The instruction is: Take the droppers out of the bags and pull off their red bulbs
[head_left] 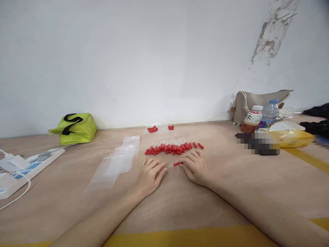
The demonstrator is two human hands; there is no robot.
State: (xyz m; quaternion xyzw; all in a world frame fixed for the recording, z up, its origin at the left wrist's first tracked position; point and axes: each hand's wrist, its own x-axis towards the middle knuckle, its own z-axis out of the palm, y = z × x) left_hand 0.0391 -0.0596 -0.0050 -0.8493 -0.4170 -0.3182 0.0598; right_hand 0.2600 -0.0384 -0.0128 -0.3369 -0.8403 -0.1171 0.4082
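Between my two hands a glass dropper [176, 164] with a red rubber bulb is held almost level, just above the table. My left hand [151, 174] pinches the thin clear tube between thumb and fingers. The red bulb end is gripped in the fingertips of my right hand [195, 168]. Another thin clear tube [178, 169] lies under the held one. Right beyond my hands, several red-bulbed droppers [169, 148] lie side by side in a row, bulbs toward me. Farther back, loose red bulbs [153, 128] and clear tubes [162, 129] rest on a plastic bag.
Clear zip bags [105, 173] lie overlapped left of my hands. A lime-green bag [77, 128] and a white power strip [46, 164] are farther left. At right stand a drink bottle [253, 119], a blue-capped bottle [271, 111], a beige bag [238, 106] and a yellow packet [294, 138].
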